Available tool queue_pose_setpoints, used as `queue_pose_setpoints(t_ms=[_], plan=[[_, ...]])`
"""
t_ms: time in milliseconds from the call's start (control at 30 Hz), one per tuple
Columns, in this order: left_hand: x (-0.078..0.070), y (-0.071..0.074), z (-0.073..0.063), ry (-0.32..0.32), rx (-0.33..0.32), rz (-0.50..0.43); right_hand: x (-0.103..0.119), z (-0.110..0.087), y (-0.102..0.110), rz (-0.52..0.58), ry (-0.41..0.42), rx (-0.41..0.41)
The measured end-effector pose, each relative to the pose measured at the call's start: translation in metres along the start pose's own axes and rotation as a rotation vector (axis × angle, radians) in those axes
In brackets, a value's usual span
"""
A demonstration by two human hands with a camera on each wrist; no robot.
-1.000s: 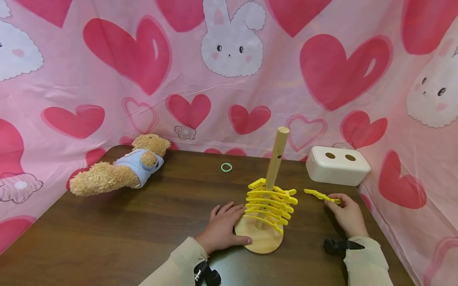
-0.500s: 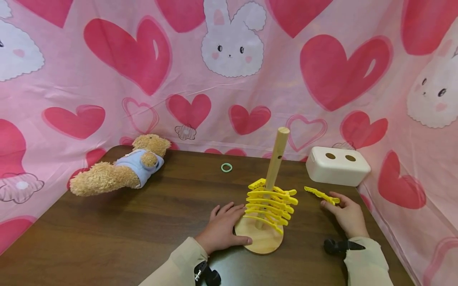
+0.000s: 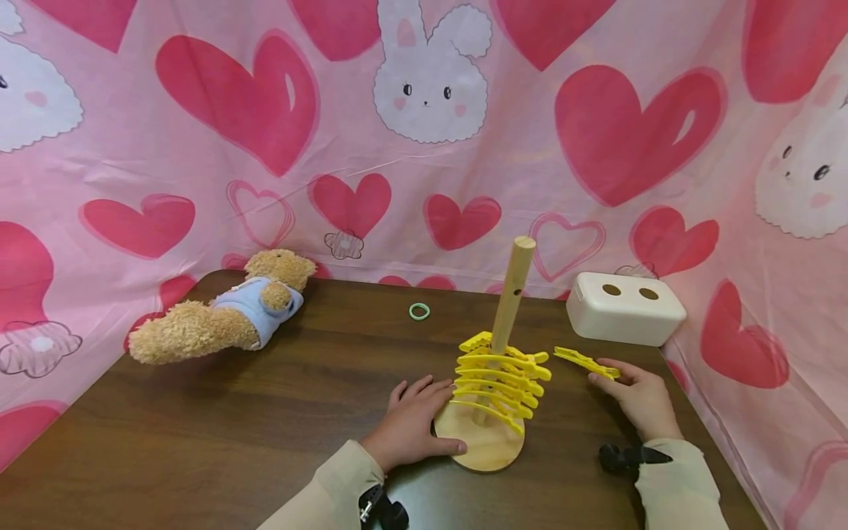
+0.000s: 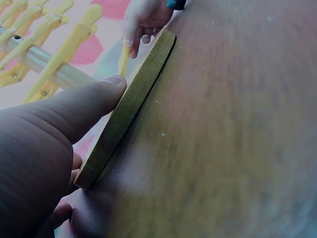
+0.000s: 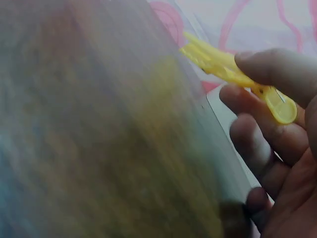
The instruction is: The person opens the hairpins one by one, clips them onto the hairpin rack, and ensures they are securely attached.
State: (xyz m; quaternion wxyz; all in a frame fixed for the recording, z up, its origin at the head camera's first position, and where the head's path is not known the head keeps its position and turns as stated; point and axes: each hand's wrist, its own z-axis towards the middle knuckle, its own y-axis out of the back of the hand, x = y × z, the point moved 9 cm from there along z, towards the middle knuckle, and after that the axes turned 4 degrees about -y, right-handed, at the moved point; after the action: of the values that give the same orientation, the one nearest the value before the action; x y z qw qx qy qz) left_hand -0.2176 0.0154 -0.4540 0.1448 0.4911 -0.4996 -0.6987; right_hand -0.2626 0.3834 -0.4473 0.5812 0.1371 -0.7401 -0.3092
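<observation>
My right hand (image 3: 640, 400) pinches a yellow plastic clip (image 3: 578, 358) by its rounded end, between thumb and fingers. The clip's toothed length points left, toward the wooden stand. In the right wrist view the same clip (image 5: 218, 59) shows a small spring near the fingers. With straight, spread fingers, my left hand (image 3: 416, 425) rests against the stand's round base (image 3: 489, 450), thumb on its front rim. Left wrist view: the thumb touches the edge of the disc (image 4: 130, 106). Several more yellow clips (image 3: 501, 379) hang stacked on the upright wooden post (image 3: 513, 291).
A white box (image 3: 626, 313) with two round holes stands at the back right. Toward the back lies a mint-green ring (image 3: 419, 311). A teddy bear (image 3: 255, 309) in a blue top lies at the left. Pink patterned cloth (image 3: 424, 169) surrounds the brown table (image 3: 232, 427).
The right hand has shifted slightly left with the clip, whose angle and place in the fingers have altered a little. The left hand and the stand stay put.
</observation>
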Motion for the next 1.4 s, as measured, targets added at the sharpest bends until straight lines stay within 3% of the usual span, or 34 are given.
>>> queue_pose_setpoints(t_ms=[367, 667, 833, 967, 1167, 1400], plan=[[0.000, 0.000, 0.000, 0.003, -0.001, -0.003, 0.037, -0.011, -0.006, -0.030, 0.153, 0.068], [0.000, 0.000, 0.000, -0.005, -0.008, 0.004, 0.088, -0.042, 0.024, -0.002, 0.322, -0.104], [0.001, -0.001, 0.000, 0.000, -0.007, 0.006, 0.108, -0.059, 0.038, 0.064, 0.351, -0.181], [0.001, -0.001, -0.001, -0.003, -0.009, 0.004, 0.118, -0.071, 0.046, 0.139, 0.382, -0.196], [-0.001, 0.001, -0.001, -0.006, -0.009, -0.006, 0.133, -0.088, 0.050, 0.160, 0.460, -0.202], [-0.002, 0.002, -0.001, 0.002, -0.011, -0.003, 0.148, -0.101, 0.043, 0.208, 0.479, -0.154]])
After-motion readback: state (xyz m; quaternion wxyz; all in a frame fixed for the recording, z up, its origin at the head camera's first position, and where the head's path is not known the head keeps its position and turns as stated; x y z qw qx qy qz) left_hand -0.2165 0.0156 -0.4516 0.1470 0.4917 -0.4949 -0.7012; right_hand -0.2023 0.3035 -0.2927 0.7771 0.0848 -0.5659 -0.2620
